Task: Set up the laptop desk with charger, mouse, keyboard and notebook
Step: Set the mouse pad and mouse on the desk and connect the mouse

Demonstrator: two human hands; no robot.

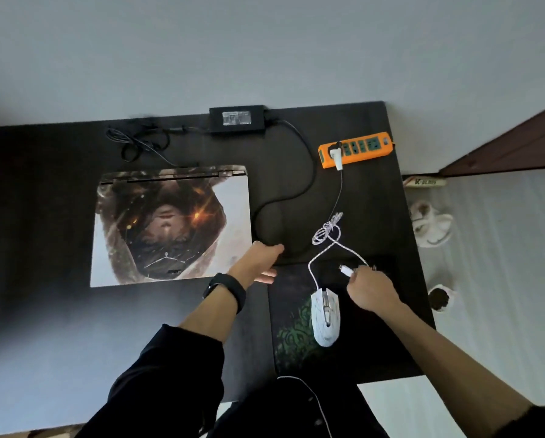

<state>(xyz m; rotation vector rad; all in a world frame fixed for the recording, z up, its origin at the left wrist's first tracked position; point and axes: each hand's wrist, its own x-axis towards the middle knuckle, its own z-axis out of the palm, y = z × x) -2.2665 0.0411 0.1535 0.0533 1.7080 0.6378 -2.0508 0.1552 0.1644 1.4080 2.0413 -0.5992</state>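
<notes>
We find bare desk (43,191) left of the closed laptop (170,226), which lies well inside the edges. The charger brick (237,119) sits at the far edge. Our left hand (261,260) is beside the laptop's right front corner, at the charger cable (309,172); we cannot tell its grasp. The mouse (325,317) rests on the mouse pad (288,311). Our right hand (372,289) pinches its USB plug (346,270). The orange power strip (356,150) lies at the right edge.

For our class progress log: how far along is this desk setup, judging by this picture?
Done: mouse sits on its pad; charger brick lies on the desk. In hand: right hand pinches the mouse's USB plug; left hand reaches by the charger cable. Left: laptop is closed, plug unconnected; no keyboard or notebook in view.
</notes>
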